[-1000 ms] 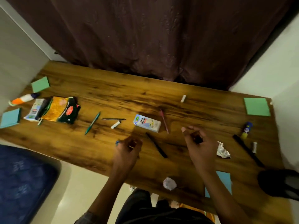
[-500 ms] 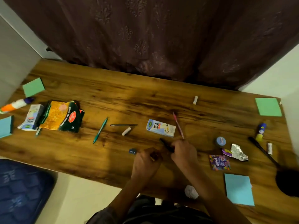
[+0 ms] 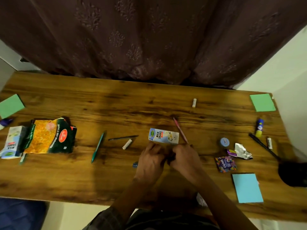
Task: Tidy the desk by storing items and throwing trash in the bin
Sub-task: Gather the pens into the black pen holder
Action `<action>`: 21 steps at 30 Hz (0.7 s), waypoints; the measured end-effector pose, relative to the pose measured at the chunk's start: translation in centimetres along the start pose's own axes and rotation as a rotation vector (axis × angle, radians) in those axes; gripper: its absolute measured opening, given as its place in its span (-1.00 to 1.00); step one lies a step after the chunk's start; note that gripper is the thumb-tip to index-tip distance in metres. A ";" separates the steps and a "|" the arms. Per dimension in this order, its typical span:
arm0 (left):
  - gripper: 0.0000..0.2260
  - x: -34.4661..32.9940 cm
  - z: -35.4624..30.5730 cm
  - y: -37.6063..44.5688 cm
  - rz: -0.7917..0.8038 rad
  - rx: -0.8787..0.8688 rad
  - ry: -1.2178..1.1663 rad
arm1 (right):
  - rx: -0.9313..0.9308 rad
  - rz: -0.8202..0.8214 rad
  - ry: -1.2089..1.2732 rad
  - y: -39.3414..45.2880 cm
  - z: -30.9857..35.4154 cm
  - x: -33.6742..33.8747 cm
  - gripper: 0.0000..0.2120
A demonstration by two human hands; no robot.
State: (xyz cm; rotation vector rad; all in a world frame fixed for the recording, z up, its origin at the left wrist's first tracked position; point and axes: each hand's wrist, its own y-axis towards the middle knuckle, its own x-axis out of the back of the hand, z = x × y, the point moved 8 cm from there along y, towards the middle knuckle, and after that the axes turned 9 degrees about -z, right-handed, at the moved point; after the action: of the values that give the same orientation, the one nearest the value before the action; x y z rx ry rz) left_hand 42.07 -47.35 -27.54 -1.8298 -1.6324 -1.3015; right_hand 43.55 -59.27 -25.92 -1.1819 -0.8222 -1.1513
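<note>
My left hand (image 3: pixel 152 161) and my right hand (image 3: pixel 185 156) meet over the wooden desk (image 3: pixel 116 180), just below a lying milkshake carton (image 3: pixel 163 138). Both have curled fingers closed round a short black pen (image 3: pixel 171 157), mostly hidden between them. A pink pencil (image 3: pixel 180 130) lies slanted beside the carton. A small blue cap (image 3: pixel 135 164) sits by my left hand. Trash on the desk: a snack bag (image 3: pixel 49 136), a second carton (image 3: pixel 11 142), a foil wrapper (image 3: pixel 242 151), a Gems packet (image 3: pixel 225 163) and a paper ball (image 3: pixel 201 200) half hidden by my arm.
A green pen (image 3: pixel 98 147), thin black pencil (image 3: pixel 123 137) and white stub (image 3: pixel 127 144) lie left of centre. Green note pads (image 3: pixel 262 102) (image 3: pixel 11 106), a blue pad (image 3: pixel 247 188), glue stick (image 3: pixel 259 127), blue round tin (image 3: pixel 224 141), long black pen (image 3: pixel 262 146) and a dark object (image 3: pixel 294 175) occupy the sides.
My right hand came down left onto the black pen and took hold of it. My left hand moved in to meet it. The camera view shifted to the left.
</note>
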 end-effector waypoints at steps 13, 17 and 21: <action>-0.81 3.4 7.2 -0.9 -0.048 0.744 -0.589 | -0.118 -0.386 0.569 4.9 -2.6 7.5 -0.83; -0.80 3.3 7.8 -1.8 0.008 0.983 -0.789 | -0.248 -0.402 0.528 8.2 -5.8 5.6 -0.82; -0.78 3.6 7.1 -1.3 0.046 1.026 -0.929 | -0.307 -0.290 0.442 10.5 -6.6 1.7 -0.85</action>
State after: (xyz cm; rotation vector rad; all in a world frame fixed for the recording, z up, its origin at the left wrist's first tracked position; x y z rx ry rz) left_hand 43.28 -39.45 -28.68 -1.7324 -2.0234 0.5569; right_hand 53.61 -66.21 -28.57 -1.0125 -0.4950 -1.7505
